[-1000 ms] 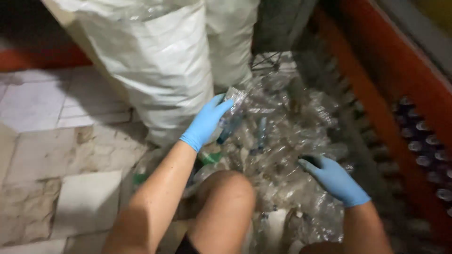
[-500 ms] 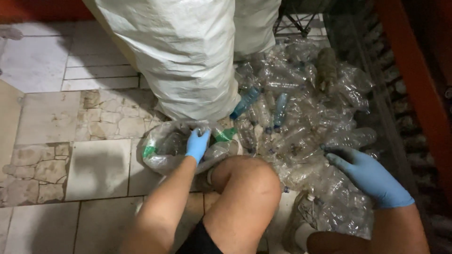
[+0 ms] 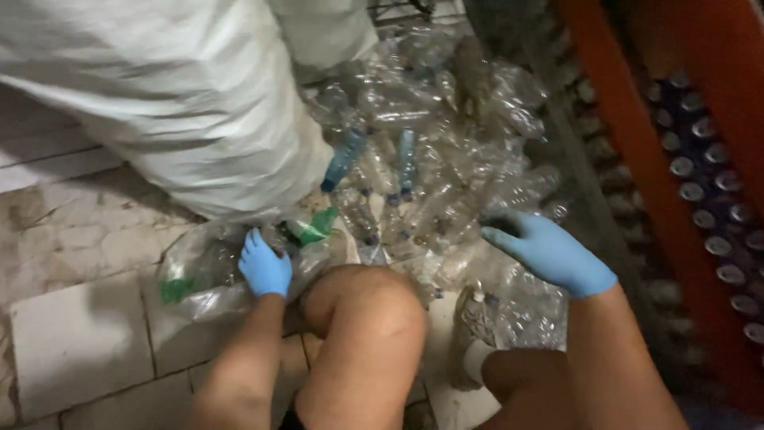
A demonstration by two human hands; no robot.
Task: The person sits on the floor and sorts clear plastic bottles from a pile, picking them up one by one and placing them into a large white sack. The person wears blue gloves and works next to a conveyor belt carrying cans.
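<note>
Both my hands wear blue gloves. My left hand (image 3: 263,267) rests on a small clear plastic bag (image 3: 199,271) of crushed bottles with green bits, lying on the tile floor by my left knee (image 3: 366,306); whether it grips the bag is unclear. My right hand (image 3: 549,251) reaches with spread fingers onto a heap of crushed clear plastic bottles (image 3: 430,159), touching its near edge. Several bottles in the heap have blue labels or caps.
A large white woven sack (image 3: 175,95) stands at the upper left against the heap. An orange rack (image 3: 660,183) with rows of bottles runs along the right. Pale tile floor (image 3: 72,334) lies at the left.
My left hand came down from the big sack, where it held a bottle, to the small bag by my knee. My right hand shifted slightly left over the heap.
</note>
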